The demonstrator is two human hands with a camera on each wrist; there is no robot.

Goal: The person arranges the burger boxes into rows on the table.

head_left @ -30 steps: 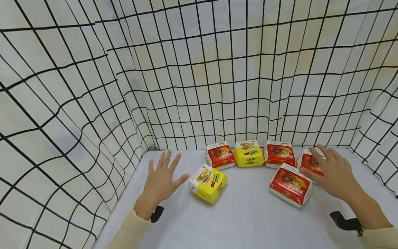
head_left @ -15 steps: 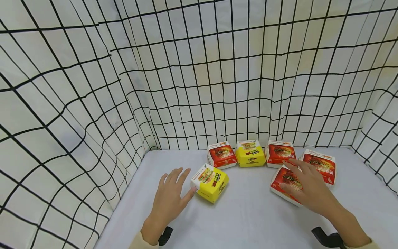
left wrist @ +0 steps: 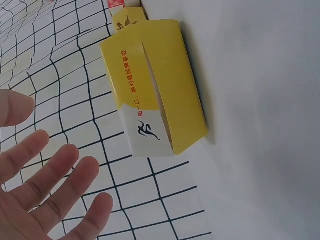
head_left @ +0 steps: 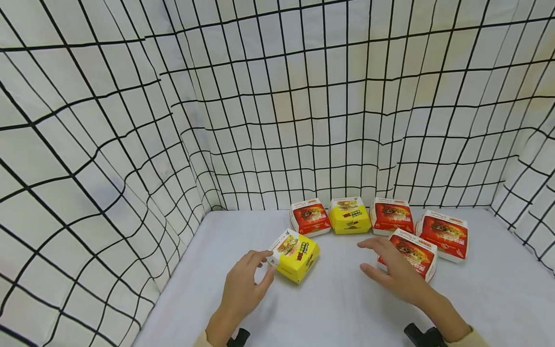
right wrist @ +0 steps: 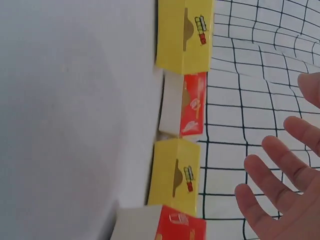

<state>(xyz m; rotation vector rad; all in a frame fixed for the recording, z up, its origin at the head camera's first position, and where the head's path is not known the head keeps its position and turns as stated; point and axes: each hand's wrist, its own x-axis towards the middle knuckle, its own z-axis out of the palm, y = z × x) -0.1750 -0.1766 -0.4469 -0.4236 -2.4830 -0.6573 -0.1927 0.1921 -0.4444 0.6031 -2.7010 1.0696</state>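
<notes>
A yellow-and-white burger box (head_left: 299, 255) sits turned at an angle on the white cloth. My left hand (head_left: 244, 289) is at its left corner, fingertips overlapping the box edge in the head view. In the left wrist view, those fingers (left wrist: 65, 162) are loosely spread, with a gap between them and the box (left wrist: 165, 85). My right hand (head_left: 394, 274) hovers with thumb and fingers apart, holding nothing. It partly covers the front red burger box (head_left: 418, 250). The right wrist view shows its fingers (right wrist: 272, 160) extended beside several boxes.
Along the back stand a red box (head_left: 310, 217), a yellow box (head_left: 350, 217) and another red box (head_left: 392, 216). A further red box (head_left: 444, 233) lies to their right. Black netting (head_left: 329, 120) over white cloth walls the table (head_left: 338, 308) at back and sides.
My right hand has moved left, from over the rightmost red box past the front red one. My left hand has moved right and nearer the yellow box, its fingers bending. The boxes keep their places.
</notes>
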